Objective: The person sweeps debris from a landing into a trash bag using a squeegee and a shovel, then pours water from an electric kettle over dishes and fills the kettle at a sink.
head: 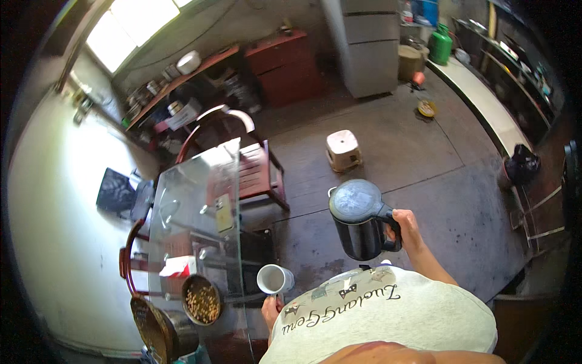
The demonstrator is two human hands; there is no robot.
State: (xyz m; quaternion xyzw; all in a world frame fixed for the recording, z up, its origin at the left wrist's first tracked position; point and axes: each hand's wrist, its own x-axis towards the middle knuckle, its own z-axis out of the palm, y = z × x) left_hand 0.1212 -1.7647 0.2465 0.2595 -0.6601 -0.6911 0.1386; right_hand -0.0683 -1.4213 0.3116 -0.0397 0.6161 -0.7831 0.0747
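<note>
My right hand (406, 230) grips the handle of a black electric kettle (359, 223), its round lid facing up, held in front of my body above the floor. Lower down, near the edge of the glass table, my left hand (271, 311) holds a white mug (274, 280) by its handle. The mug's mouth faces up and I see no liquid in it. A gap separates the kettle from the mug.
The glass table (182, 182) at left bears a phone (223, 213), a tissue pack (178, 266) and a bowl of nuts or beans (202, 300). A wooden chair (245, 170) stands behind it. On the floor are a plastic stool (343, 150) and a yellow bowl (426, 108).
</note>
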